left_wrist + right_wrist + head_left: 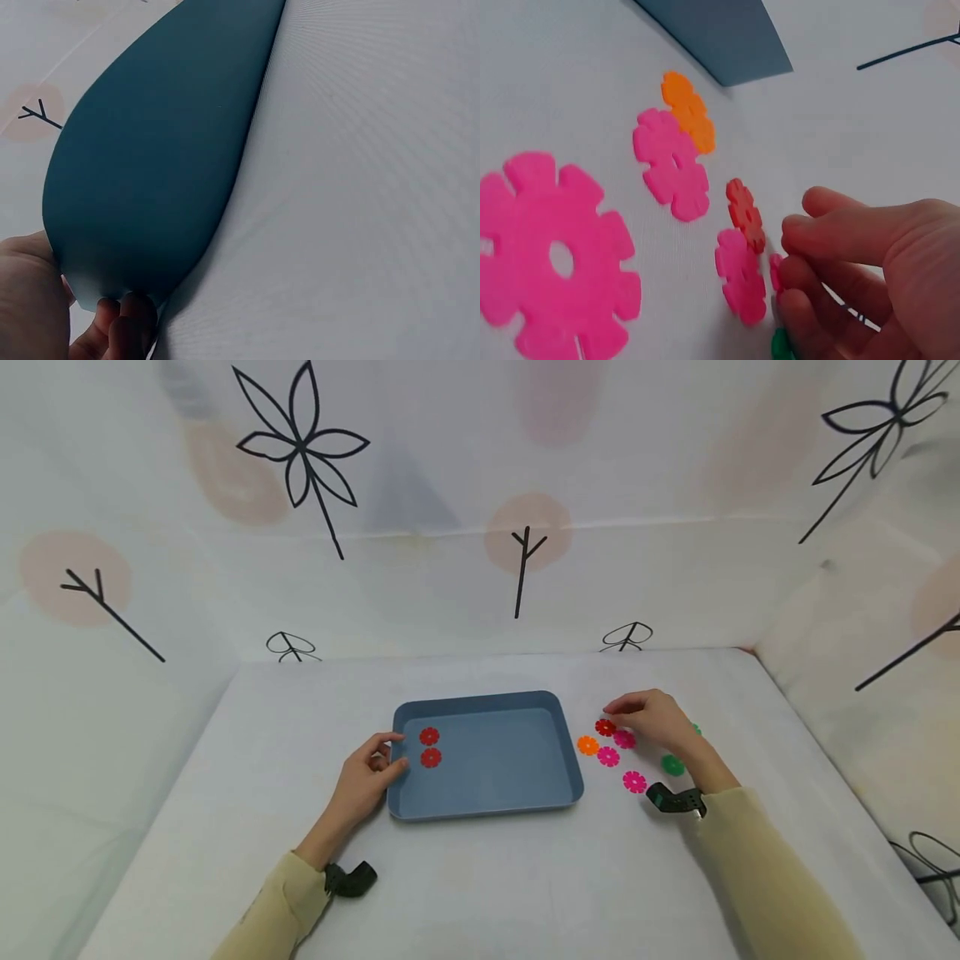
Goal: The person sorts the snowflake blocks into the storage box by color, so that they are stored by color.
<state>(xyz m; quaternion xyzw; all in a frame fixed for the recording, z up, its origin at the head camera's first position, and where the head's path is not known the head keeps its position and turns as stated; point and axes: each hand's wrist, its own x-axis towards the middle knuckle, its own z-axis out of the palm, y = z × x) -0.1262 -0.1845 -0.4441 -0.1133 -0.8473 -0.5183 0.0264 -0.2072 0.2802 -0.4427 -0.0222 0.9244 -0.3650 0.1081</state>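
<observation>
A shallow blue-grey tray [487,814] lies on the white cloth, with two red flower-shaped discs [431,757] inside near its left end. My left hand [365,777] grips the tray's left edge, thumb over the rim; the left wrist view shows the tray's outer wall [150,165] and curled fingers. To the right of the tray, my right hand [654,720] reaches over a loose group of discs. Its bent fingertips are right beside another red disc [605,727], which overlaps a pink disc [740,277] in the right wrist view. Nothing shows between thumb and fingers.
Around the right hand lie an orange disc [588,745], more pink discs [634,782] and a green disc [672,765]. Another green piece [697,729] is partly hidden behind the hand. A patterned cloth backdrop [450,593] rises behind and at both sides.
</observation>
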